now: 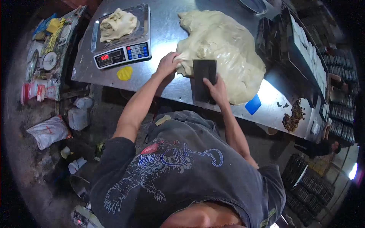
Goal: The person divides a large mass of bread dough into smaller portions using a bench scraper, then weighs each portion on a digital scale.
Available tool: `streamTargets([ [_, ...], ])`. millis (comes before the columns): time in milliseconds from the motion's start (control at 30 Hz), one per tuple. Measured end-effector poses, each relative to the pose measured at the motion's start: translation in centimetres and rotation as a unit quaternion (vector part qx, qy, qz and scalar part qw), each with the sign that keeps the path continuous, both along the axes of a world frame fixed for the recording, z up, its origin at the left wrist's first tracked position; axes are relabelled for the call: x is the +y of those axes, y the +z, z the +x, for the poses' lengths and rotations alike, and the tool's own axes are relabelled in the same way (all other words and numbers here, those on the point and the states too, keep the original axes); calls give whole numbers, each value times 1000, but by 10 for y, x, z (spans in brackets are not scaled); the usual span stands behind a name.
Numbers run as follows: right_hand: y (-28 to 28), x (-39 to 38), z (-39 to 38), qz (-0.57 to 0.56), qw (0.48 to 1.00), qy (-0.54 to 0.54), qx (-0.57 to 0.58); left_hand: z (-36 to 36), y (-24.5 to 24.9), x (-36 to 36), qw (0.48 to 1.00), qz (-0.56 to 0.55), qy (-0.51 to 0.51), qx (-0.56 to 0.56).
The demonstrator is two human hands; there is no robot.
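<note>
A large mass of pale, glossy dough (228, 47) spreads over the metal table. At its near left edge my left hand (168, 64) is closed on a stretched fold of the dough. My right hand (217, 90) grips a dark, rectangular dough scraper (204, 74), which stands against the near edge of the dough, just right of my left hand. Left of the dough, a digital scale (122, 55) with a lit red display carries a smaller lump of dough (118, 25) on its metal tray.
On the metal table (85, 64) lie a yellow scraper (124, 73), a blue scraper (253, 104) and a pile of brown bits (293, 116). A dark tray with white items (304, 49) stands at the right. A cluttered side table (53, 57) is at the left. Another person's arm (338, 83) shows far right.
</note>
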State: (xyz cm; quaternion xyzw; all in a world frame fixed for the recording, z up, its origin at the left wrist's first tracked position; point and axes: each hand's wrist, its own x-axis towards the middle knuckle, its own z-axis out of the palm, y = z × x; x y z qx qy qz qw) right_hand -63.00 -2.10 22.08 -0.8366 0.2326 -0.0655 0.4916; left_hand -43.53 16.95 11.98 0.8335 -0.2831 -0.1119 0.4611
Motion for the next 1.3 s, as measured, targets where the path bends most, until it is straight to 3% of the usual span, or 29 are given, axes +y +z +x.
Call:
streamTargets([
  [167, -25, 42, 73, -221, 967, 101, 73, -67, 13, 19, 984, -45, 149, 87],
  [267, -46, 64, 96, -283, 940, 143, 125, -67, 2, 44, 992, -47, 112, 31],
  [400, -69, 82, 125, -258, 947, 127, 140, -50, 0, 86, 988, -80, 118, 62],
  [433, -75, 80, 132, -233, 955, 112, 146, -43, 4, 99, 985, -103, 138, 13],
  [533, -89, 70, 142, -123, 983, 96, 94, -14, 27, 138, 956, -175, 199, 123],
  [567, -95, 68, 142, -114, 986, 74, 101, -1, 62, 147, 951, -212, 208, 90],
  [600, -90, 71, 143, -101, 987, 64, 108, 22, 58, 156, 953, -224, 198, 46],
  [633, -82, 74, 141, -87, 988, 56, 114, 42, 88, 166, 963, -191, 186, -34],
  [667, -74, 77, 138, -74, 989, 48, 120, 69, 91, 167, 944, -241, 186, -131],
  [700, -72, 78, 141, -70, 991, 42, 103, 111, 111, 175, 929, -182, 227, -230],
  [733, -77, 76, 136, -65, 993, 43, 91, 130, 116, 175, 931, -209, 214, -208],
  [767, -80, 76, 132, -59, 994, 46, 80, 156, 109, 172, 913, -183, 234, -279],
  [867, -56, 86, 123, -15, 996, 40, 77, 186, 90, 177, 932, 180, 229, -218],
  [900, -57, 84, 118, 13, 996, 36, 75, 173, 96, 175, 937, 188, 244, -164],
  [1033, -55, 83, 91, 97, 993, 2, 73, 145, 73, 178, 944, 63, 216, -242],
  [1200, -41, 81, 49, 119, 990, -44, 59, 43, 60, 168, 980, -115, 149, -70],
  [1300, -49, 60, 21, 128, 988, -58, 65, -25, 56, 153, 992, -80, 95, 36],
])
